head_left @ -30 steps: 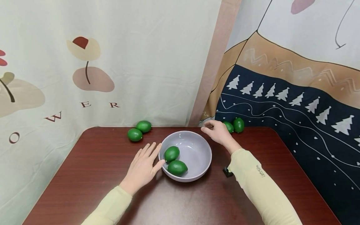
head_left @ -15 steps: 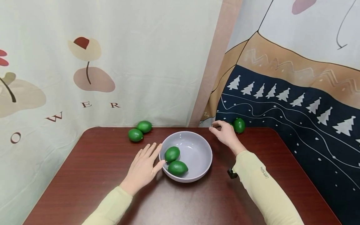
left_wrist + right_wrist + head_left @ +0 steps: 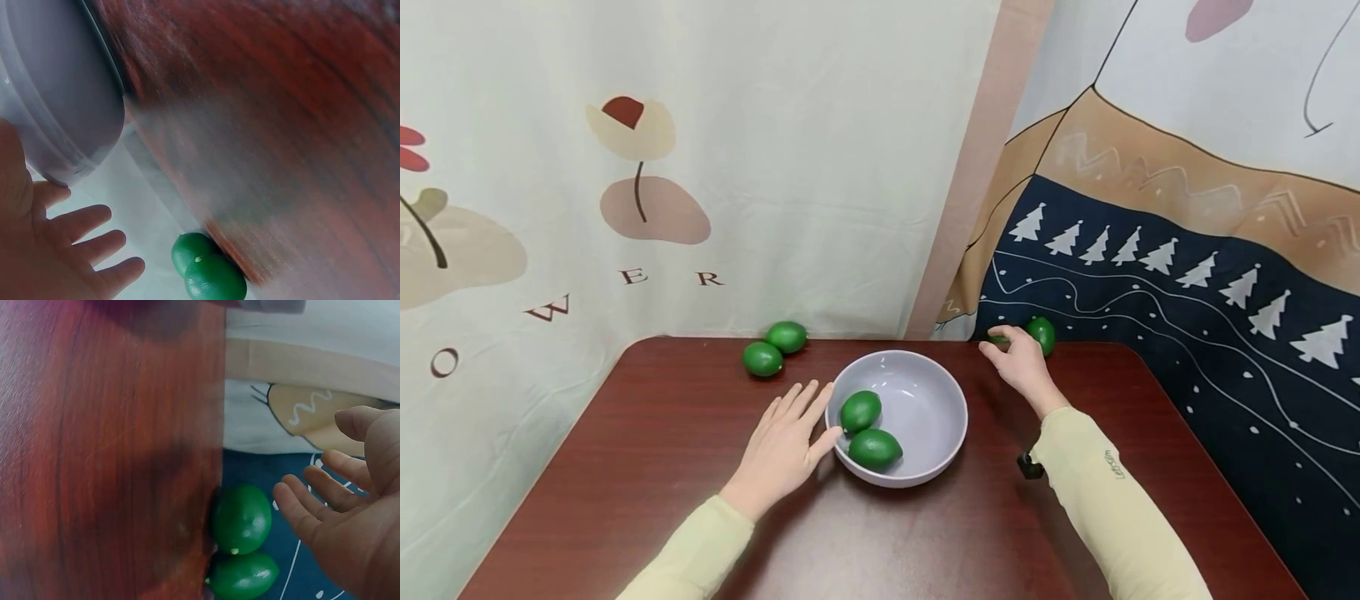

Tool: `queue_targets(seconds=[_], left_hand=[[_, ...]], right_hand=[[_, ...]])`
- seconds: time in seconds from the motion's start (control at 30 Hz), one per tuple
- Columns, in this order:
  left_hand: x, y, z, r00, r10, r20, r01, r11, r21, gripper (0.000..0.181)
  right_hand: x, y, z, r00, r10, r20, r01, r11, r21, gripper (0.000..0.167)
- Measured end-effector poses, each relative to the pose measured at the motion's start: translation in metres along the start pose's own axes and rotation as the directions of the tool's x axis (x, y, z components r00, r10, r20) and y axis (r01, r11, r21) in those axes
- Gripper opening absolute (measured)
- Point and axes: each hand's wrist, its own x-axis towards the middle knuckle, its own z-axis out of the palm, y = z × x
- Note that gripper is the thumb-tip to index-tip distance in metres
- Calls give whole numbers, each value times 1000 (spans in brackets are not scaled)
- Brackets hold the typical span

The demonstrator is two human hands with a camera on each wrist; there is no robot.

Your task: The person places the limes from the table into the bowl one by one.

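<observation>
A pale lilac bowl [image 3: 928, 408] stands mid-table with two green limes, one lime [image 3: 861, 411] behind the other lime [image 3: 875, 449], at its left side. My left hand [image 3: 782, 450], fingers spread and fairly straight, touches the bowl's left rim. Off to the right, my right hand [image 3: 1024, 364] hovers with loosely bent fingers and nothing in its grasp. Close by it lie two more limes at the back edge; the hand mostly covers one lime [image 3: 997, 339] in the head view, and the other lime [image 3: 1041, 335] shows behind it. Both limes [image 3: 242, 519] appear whole in the right wrist view.
Toward the back left of the reddish-brown table [image 3: 647, 442], a lime [image 3: 763, 359] and another lime [image 3: 787, 337] lie against each other. A pale curtain [image 3: 820, 192] hangs along the back, and a dark patterned cloth [image 3: 1187, 333] hangs at the right.
My right hand has moved to the right, away from the bowl and over toward the back-right limes, covering more of one. The left hand stays at the bowl.
</observation>
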Motion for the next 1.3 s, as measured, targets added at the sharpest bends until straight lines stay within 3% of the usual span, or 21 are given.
queue_targets(seconds=[0.57, 0.97, 1.3], left_hand=[[0, -1, 2, 1000, 5, -9, -5, 1000, 5, 65], [0, -1, 2, 1000, 5, -10, -5, 1000, 2, 65], [0, -1, 1, 1000, -6, 2, 6, 1000, 0, 65]], right_hand=[[0, 21, -3, 998, 7, -58, -13, 995, -101, 46], [9, 28, -2, 993, 85, -77, -94, 986, -135, 52], [14, 37, -2, 993, 103, -53, -110, 981, -160, 54]])
